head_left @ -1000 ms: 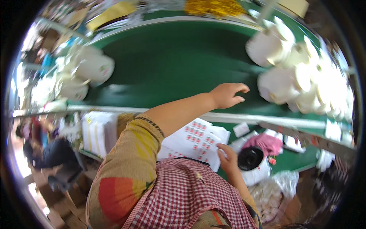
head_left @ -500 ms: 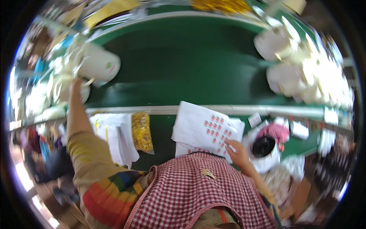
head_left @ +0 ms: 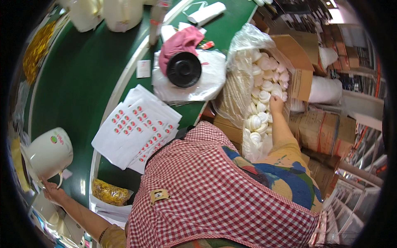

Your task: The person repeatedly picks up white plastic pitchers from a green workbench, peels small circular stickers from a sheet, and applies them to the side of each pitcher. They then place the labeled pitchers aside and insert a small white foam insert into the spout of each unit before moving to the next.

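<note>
At the left, my left hand (head_left: 54, 193) is closed on a white jug (head_left: 51, 151) beside its handle; the jug lies tilted, with a small red and green sticker on its side. My right hand (head_left: 276, 104) reaches into an open carton (head_left: 301, 84) on the right, lined with clear plastic. Inside are several white, swirl-shaped plastic lids (head_left: 263, 96). My right fingers touch the lids, but their tips are too hidden to show a grip. Sheets of red and green round stickers (head_left: 124, 140) lie on the green table in front of me.
A black round dish-like part (head_left: 184, 69) and a pink cloth (head_left: 178, 43) rest on white plastic bags (head_left: 213, 76). More white jugs (head_left: 122, 12) stand along the far side. A bag of yellow material (head_left: 109, 192) lies near my left forearm. Stacked cartons (head_left: 322, 128) stand at the right.
My view and body have turned right. My right hand has left the sticker sheets and reached into the carton of lids. My left hand has drawn a jug away from the group at the left.
</note>
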Demonstrator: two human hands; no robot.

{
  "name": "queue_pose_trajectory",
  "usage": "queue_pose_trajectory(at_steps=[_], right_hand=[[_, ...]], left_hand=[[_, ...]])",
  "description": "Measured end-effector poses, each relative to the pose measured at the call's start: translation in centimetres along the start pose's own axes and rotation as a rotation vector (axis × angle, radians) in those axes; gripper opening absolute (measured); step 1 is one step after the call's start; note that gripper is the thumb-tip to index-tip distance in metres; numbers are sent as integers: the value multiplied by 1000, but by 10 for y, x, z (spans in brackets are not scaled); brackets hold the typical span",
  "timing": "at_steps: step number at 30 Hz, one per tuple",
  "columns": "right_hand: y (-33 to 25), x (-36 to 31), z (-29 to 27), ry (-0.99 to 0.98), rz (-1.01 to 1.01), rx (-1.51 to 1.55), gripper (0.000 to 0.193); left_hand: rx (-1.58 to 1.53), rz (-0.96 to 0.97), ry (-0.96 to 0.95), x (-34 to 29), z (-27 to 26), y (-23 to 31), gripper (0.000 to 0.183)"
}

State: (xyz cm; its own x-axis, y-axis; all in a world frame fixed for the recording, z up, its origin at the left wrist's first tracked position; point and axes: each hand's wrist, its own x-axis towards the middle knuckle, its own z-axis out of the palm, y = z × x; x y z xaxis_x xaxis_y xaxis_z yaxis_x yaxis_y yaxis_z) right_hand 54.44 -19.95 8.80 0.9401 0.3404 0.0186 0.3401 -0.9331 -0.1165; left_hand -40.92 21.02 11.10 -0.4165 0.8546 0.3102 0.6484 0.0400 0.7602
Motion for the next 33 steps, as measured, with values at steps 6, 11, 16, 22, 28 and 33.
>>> queue_pose_trajectory(at_steps=[6,11,16,22,28,33], right_hand=[[99,-54,64,-430,219,-147,68],[65,-85,87,-492,287,-392,85],[65,-58,82,-296,297,-295,72],[-66,12,-12,-487,-82,1170,52],[-214,-123,-27,-1962,-342,898,59],[-282,-168,-49,-1944,-583,570,68]], left_hand=[[-487,-295,-43,-69,143,142,18],[-316,-222,-81,-109,191,192,18],[-377,-171,-168,-124,203,192,11],[-534,-142,-324,-139,186,170,14],[-666,-118,-418,-139,198,175,20],[-677,-222,-373,-139,195,176,26]])
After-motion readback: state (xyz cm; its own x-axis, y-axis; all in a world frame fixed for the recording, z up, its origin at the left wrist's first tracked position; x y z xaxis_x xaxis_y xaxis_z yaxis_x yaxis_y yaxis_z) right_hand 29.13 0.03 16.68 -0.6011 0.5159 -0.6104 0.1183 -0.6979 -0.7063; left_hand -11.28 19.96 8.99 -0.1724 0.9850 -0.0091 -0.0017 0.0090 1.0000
